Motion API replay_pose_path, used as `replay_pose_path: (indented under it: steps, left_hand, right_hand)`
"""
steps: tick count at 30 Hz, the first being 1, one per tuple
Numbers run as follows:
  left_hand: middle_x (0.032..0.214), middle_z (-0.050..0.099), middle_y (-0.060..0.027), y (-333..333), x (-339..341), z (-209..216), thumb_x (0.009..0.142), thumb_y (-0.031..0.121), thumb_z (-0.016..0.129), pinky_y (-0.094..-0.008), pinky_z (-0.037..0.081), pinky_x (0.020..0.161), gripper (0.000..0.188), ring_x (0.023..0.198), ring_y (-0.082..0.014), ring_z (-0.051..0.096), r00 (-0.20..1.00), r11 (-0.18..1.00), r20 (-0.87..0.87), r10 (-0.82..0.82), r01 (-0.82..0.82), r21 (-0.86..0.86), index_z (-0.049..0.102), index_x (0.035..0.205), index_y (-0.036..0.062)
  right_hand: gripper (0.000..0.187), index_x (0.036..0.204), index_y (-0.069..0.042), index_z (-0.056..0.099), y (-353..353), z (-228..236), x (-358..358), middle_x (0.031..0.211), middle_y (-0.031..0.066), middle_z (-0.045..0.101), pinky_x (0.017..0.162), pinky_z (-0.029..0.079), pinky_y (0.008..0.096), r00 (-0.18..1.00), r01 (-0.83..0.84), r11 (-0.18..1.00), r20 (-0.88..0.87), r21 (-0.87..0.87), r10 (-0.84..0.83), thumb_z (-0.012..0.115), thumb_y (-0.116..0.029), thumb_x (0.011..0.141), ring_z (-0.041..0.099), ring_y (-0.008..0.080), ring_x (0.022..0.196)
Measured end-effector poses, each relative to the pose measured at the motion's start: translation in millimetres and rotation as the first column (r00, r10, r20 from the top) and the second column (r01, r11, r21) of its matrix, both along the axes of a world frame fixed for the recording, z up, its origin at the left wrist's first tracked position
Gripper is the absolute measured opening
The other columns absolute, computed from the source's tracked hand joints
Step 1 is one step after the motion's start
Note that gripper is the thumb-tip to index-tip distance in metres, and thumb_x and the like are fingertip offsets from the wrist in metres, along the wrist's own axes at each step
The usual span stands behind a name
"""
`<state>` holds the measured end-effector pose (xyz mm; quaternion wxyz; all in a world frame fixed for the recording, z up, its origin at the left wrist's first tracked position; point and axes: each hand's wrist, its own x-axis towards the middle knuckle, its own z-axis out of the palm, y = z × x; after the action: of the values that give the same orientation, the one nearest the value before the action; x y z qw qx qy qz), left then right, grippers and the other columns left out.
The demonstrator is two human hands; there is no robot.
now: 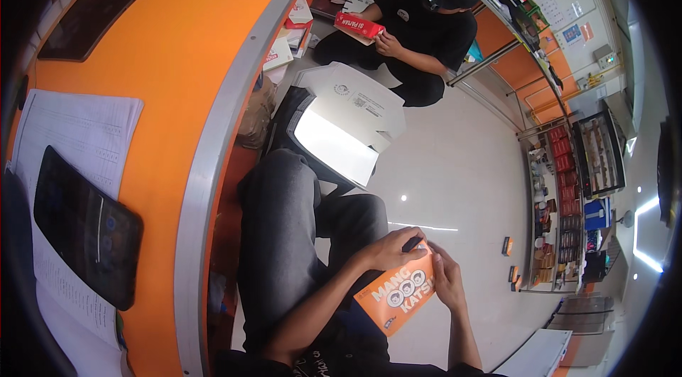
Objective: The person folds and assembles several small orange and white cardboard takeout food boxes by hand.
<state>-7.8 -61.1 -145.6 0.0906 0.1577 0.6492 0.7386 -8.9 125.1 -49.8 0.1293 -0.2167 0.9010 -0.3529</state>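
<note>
Over my lap is an orange printed carton [398, 297] with white lettering and round cartoon heads. My left hand [389, 250] grips its far edge, thumb and fingers bent. A small dark piece [413, 243] shows at those fingers; I cannot tell whether it is part of the carton or a separate thing. Along the carton's right edge my right hand [447, 279] is closed, its fingertips partly hidden. Beyond my knees, flat white cardboard blanks [348, 104] with cut flaps lie on a dark crate or stool [284, 121].
An orange counter [177, 43] with a metal edge runs along my left, bearing a phone [87, 224], papers [78, 132] and a tablet [96, 15]. Across from me a person in black [433, 29] holds a red carton [357, 25]. Stocked shelves [565, 192] stand at right; small orange boxes [507, 246] lie nearby.
</note>
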Motion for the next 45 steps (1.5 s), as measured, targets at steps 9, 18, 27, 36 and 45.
replay_pose_path:
  steps: [9,18,27,36,45]
  left_hand:
    - [0.111,0.062,-0.0131,2.6,3.0,-5.9,0.092,0.031,0.067,-0.0379,0.045,0.096,0.034,0.108,-0.0286,0.058,0.975,0.986,-0.146,0.167,-0.164,0.031,0.061,0.111,0.0037]
    - [0.119,0.053,-0.0153,3.6,-1.2,18.7,0.095,0.023,0.066,-0.034,0.042,0.098,0.033,0.112,-0.0241,0.055,0.673,0.646,0.006,0.74,-0.712,0.275,0.051,0.113,-0.0002]
    - [0.138,0.049,-0.0229,-32.7,13.8,54.8,0.087,0.057,0.064,-0.046,0.041,0.106,0.072,0.128,-0.0382,0.049,0.894,0.914,-0.411,0.179,-0.305,-0.266,0.048,0.14,0.0104]
    - [0.105,0.051,-0.0246,14.6,15.9,29.3,0.104,0.045,0.04,-0.0488,0.049,0.08,0.062,0.089,-0.0388,0.059,0.925,0.774,-0.262,0.276,-0.375,-0.51,0.022,0.157,0.0202]
    - [0.114,0.053,-0.0254,37.9,16.2,9.4,0.094,0.05,0.059,-0.0519,0.054,0.076,0.064,0.095,-0.0454,0.064,0.874,0.869,-0.317,0.369,-0.445,-0.216,0.035,0.144,0.0174]
  right_hand:
    - [0.047,0.13,0.006,0.055,6.8,-20.9,-7.8,0.115,0.0181,0.063,0.093,0.046,0.0317,0.979,0.006,1.0,0.203,-0.015,-0.003,0.034,-0.031,0.109,0.058,0.0205,0.107]
    - [0.072,0.154,0.002,0.017,9.5,4.5,8.0,0.15,0.02,0.038,0.108,0.04,0.0376,0.954,0.221,0.926,0.264,-0.305,-0.141,0.052,-0.033,0.102,0.046,0.0272,0.133]
    - [0.068,0.137,-0.006,0.055,16.4,61.2,-30.6,0.127,0.0177,0.06,0.098,0.049,0.0399,0.885,-0.411,0.893,0.316,0.185,0.342,0.082,-0.023,0.078,0.06,0.0341,0.116]
    - [0.064,0.145,0.007,0.037,4.4,30.0,-23.2,0.133,0.0286,0.052,0.105,0.042,0.0448,0.909,0.258,0.921,-0.397,0.292,-0.128,0.061,-0.029,0.097,0.055,0.0411,0.12]
    - [0.05,0.13,0.002,0.053,-4.6,-0.1,-21.6,0.098,0.0143,0.067,0.086,0.049,0.034,0.947,0.32,0.947,-0.017,-0.016,-0.32,0.052,-0.039,0.102,0.062,0.019,0.093]
